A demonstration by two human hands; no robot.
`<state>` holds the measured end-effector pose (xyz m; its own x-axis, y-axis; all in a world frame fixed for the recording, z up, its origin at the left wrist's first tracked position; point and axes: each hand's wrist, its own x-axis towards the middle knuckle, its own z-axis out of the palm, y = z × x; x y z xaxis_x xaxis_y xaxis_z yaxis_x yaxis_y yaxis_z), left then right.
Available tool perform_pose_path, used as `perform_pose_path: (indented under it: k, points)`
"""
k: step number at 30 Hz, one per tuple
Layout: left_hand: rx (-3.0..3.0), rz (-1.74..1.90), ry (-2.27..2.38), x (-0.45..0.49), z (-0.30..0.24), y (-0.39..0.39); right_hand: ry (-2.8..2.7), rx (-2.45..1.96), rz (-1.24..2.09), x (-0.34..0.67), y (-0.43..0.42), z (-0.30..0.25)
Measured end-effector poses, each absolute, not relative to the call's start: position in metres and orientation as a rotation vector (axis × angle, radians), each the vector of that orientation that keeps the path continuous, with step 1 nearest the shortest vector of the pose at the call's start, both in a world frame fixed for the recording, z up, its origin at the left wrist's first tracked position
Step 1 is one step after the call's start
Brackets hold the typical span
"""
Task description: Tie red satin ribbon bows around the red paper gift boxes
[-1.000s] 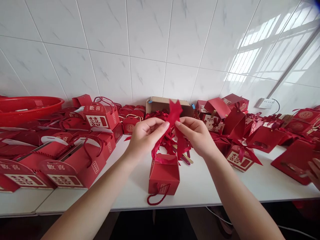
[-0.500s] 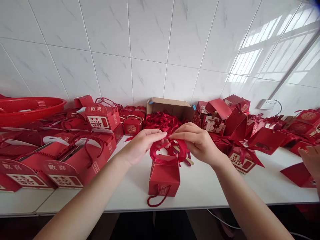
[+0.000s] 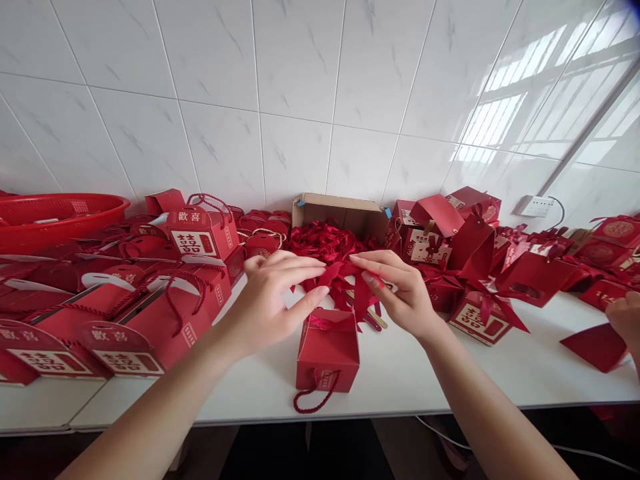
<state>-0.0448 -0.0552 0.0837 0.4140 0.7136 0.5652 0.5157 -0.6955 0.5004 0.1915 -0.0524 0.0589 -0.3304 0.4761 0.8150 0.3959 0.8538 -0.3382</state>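
A small red gift box [image 3: 327, 357] with a twisted cord handle [image 3: 317, 403] stands near the table's front edge. Behind its top, a red satin ribbon [image 3: 334, 273] forms a loose bow with tails hanging down. My left hand [image 3: 280, 293] is at the bow's left side, thumb and fingers apart, fingertips by the ribbon. On the other side, my right hand [image 3: 397, 287] has the ribbon between thumb and fingers; the exact grip is partly hidden.
A cardboard box [image 3: 345, 210] of ribbons stands against the tiled wall. Red gift boxes [image 3: 125, 347] crowd the left, near a red plastic basket [image 3: 60, 217]. Bow-tied boxes [image 3: 483, 320] fill the right. Another person's hand [image 3: 625, 313] is at the right edge, by a red piece [image 3: 595, 347].
My hands were close together, pinching the ribbon above the box. Now they are farther apart, my left fingers have spread, and the ribbon has gone from rounded loops to a bow shape.
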Motion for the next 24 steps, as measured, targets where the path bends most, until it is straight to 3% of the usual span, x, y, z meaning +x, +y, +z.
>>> perform_pose_path:
  k: [4, 7, 12, 17, 21, 24]
  points:
    - [2.541, 1.114, 1.109, -0.056, 0.073, -0.056, -1.833, -0.73, 0.314, 0.192, -0.057, 0.045]
    - [2.544, 1.111, 1.083, -0.057, 0.069, -0.053, -1.882, -0.699, 0.298, 0.191, -0.057, 0.041]
    - [2.727, 1.194, 1.429, -0.071, 0.059, -0.056, -1.713, -0.813, 0.29, 0.202, -0.07, 0.037]
    - [2.516, 1.09, 1.796, -0.124, 0.004, -0.063, -1.557, -1.154, 0.445, 0.245, -0.098, -0.005]
    - [2.37, 0.837, 1.686, -0.143, -0.031, -0.067, -1.56, -1.379, 0.632, 0.263, -0.105, -0.037]
    - [2.36, 0.912, 1.649, -0.125, -0.022, -0.065, -1.44, -1.337, 0.502, 0.254, -0.099, -0.032]
